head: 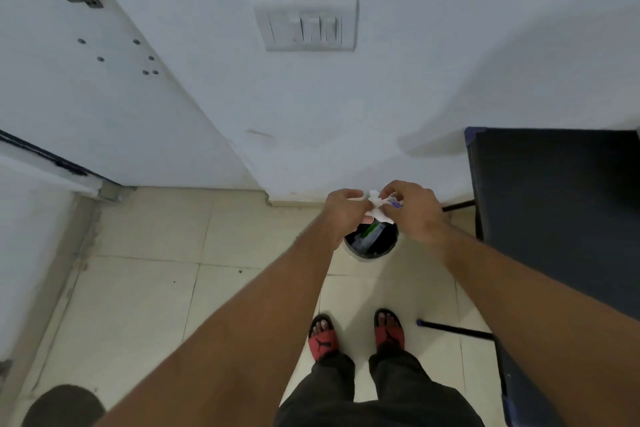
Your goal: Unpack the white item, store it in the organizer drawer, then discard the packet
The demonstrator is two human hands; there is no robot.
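The packet (377, 207), crumpled white with a purple patch, is held in the air directly above the open black bin (370, 248). It is pinched from both sides: the grip of the left hand (344, 210) is closed on its left part, that of the right hand (412, 208) on its right. It is judged light, thin and limp, liable to drift when dropped, so it is best taken by the bunched middle. The bin stands on the tiled floor (145, 288) near the foot of the wall (311, 114), beside a dark worktop (554, 201).
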